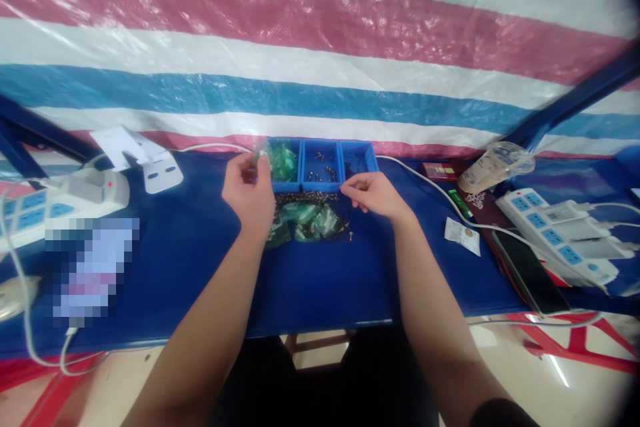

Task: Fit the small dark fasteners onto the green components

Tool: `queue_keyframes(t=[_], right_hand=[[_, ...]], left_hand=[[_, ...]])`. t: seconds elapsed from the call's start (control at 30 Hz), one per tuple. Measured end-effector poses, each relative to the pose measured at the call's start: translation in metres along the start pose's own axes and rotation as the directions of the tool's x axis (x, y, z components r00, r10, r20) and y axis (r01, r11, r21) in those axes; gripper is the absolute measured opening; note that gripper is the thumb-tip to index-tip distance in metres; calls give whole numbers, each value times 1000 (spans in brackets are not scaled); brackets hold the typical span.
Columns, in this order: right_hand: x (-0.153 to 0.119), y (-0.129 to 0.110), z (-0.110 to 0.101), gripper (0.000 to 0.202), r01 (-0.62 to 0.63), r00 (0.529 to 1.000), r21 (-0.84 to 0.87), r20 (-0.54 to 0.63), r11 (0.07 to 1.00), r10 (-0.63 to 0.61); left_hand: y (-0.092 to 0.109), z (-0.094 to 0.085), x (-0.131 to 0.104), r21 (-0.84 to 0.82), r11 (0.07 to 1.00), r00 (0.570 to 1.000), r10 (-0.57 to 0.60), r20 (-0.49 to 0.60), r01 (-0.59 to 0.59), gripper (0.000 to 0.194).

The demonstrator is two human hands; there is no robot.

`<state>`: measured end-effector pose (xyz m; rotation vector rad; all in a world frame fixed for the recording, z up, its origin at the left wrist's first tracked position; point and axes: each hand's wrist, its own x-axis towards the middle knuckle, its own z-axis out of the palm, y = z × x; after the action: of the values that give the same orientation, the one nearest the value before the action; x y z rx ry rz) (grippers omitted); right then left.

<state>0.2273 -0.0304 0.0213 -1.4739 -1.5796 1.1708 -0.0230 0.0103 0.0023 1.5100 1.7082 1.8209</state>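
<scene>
My left hand (249, 188) is closed at the left end of the blue bins, pinching what looks like a small clear plastic bag (261, 147). Behind it, the left bin holds green plastic bags (283, 160). The middle bin (313, 152) has several small dark screws scattered inside, and the right bin (359, 150) contains a few dark pieces. My right hand (373, 193) is at the front edge of the right bin, thumb and forefinger pinched together; anything between them is too small to make out. In front lie a row of small metal screws (320, 198) and filled plastic bags (320, 221).
Power strips stand at the left (35, 213) and right (555, 233). A phone (95, 267) lies at left, another phone (530, 270) at right. A plastic cup (487, 170), white packet (463, 235) and white cable (433, 183) occupy the right side. A white bracket (160, 170) stands back left.
</scene>
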Motion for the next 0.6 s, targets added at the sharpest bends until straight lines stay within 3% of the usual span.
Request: queue_keyframes(t=[0.1,0.27,0.47,0.6], right_hand=[[-6,3,-19,20,-65,988,-217,125,974,94],[-8,9,-30,28,-103,971,-413,156,905,182],[-5,9,-23,20,-87,967,-473,171,877,189],[-8,8,-24,10,-43,971,-368,206,929,126]], left_hand=[[0,-3,3,125,992,999,6,34,-10,25],[2,-3,-1,360,932,975,-50,215,-32,25],[5,-2,-4,368,924,965,0,263,-100,15],[7,-2,-6,265,942,960,144,241,-208,11]])
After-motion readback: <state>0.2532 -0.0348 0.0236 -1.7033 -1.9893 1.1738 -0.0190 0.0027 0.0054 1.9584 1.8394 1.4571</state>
